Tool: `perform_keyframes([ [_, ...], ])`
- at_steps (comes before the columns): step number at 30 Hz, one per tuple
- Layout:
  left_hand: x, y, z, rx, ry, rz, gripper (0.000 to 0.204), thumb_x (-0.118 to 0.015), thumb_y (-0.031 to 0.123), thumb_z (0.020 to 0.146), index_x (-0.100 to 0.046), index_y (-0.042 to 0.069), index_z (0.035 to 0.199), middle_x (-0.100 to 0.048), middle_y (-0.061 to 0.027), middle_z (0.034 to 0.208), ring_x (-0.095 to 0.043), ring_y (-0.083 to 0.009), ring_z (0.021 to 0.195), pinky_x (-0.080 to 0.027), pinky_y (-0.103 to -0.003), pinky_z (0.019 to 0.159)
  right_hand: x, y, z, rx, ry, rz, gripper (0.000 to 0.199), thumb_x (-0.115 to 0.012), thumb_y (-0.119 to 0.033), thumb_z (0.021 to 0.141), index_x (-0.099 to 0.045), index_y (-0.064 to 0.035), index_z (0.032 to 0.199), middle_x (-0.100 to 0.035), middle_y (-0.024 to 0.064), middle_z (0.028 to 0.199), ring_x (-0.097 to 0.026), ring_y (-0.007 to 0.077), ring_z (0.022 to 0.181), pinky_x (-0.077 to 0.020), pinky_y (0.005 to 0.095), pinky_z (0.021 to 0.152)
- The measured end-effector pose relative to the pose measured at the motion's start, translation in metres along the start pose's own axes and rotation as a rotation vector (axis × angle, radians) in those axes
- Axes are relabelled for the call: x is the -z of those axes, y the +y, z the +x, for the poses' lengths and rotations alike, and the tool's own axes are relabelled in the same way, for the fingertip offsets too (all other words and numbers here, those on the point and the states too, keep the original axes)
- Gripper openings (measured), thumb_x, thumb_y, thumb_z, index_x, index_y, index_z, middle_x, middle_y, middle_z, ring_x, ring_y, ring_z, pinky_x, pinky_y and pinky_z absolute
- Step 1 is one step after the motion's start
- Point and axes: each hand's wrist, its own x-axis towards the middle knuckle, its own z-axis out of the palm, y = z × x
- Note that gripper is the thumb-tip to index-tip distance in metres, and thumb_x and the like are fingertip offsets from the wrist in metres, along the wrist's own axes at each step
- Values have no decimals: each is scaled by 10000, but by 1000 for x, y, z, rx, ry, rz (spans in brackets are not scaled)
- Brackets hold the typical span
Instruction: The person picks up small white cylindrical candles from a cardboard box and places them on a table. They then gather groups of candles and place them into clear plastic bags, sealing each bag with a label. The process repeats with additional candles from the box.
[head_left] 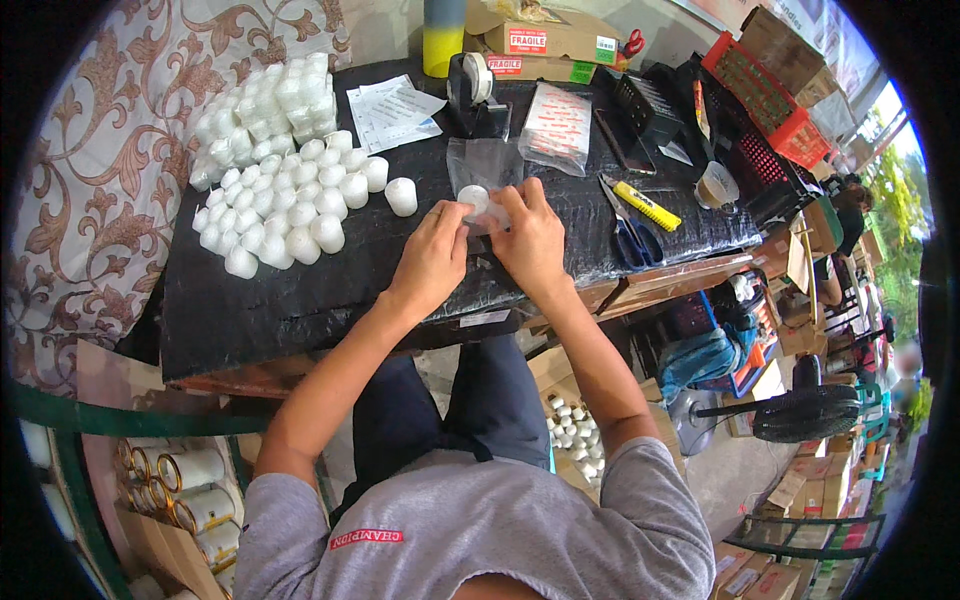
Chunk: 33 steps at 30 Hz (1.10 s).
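Observation:
My left hand (432, 255) and my right hand (530, 240) meet over the front of the black-covered table. Between their fingertips is a short white candle (473, 196), with clear plastic around or against it. My left fingers are closed at the candle's near side, while my right fingers pinch the plastic at its right. A clear plastic bag (480, 160) lies flat just beyond. To the left stand many loose white candles (290, 205), one single candle (401, 197) nearer my hands. Wrapped candles (270, 105) are stacked behind them.
A tape dispenser (478, 95), papers (393, 108) and a packet of printed labels (556, 125) lie farther back. Scissors (630, 235) and a yellow cutter (647, 204) lie right of my hands. Beyond are a red crate (765, 105), cardboard boxes (545, 45) and a black fan (806, 412).

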Motion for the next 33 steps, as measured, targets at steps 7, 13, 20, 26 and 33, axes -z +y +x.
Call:
perform_keyframes([
  [7, 6, 8, 0, 109, -50, 3, 399, -572, -92, 827, -524, 15, 1208, -570, -168, 961, -600, -350, 847, -504, -445, 752, 9, 0, -8, 10, 22, 121, 254, -683, 42, 758, -627, -33, 995, -537, 159, 970, -651, 398, 799, -555, 487, 661],
  [13, 9, 11, 0, 121, -189, 28, 506, -567, -69, 828, -499, 15, 1322, -568, -231, 1143, -583, -409, 1047, -491, -472, 896, 2, 12, -4, 86, 19, 106, 270, -638, 105, 730, -610, -23, 966, -532, 152, 923, -632, 403, 813, -532, 481, 684],
  [20, 5, 7, -6, 47, -142, 84, 553, -580, -19, 877, -459, 34, 1414, -555, -279, 1177, -578, -446, 1079, -497, -472, 934, 52, -11, 14, 89, -336, 4, 445, -684, 82, 707, -614, -36, 1131, -546, 179, 1187, -575, 406, 1057, -505, 475, 881],
  [26, 4, 8, -8, 77, -248, 162, 488, -567, 57, 897, -455, -52, 1359, -577, -281, 1210, -571, -422, 1128, -451, -470, 1004, 68, -84, 66, 87, -313, 367, 263, -688, 37, 744, -688, -24, 999, -620, 156, 954, -639, 320, 853, -528, 399, 769],
  [33, 4, 11, -4, 125, -271, 18, 622, -562, 153, 929, -370, 49, 1512, -546, -251, 1322, -524, -382, 1221, -391, -472, 1037, -46, -106, 86, 426, -615, 147, 457, -731, -60, 797, -575, -79, 1227, -673, 181, 1029, -668, 373, 962, -540, 446, 811],
])
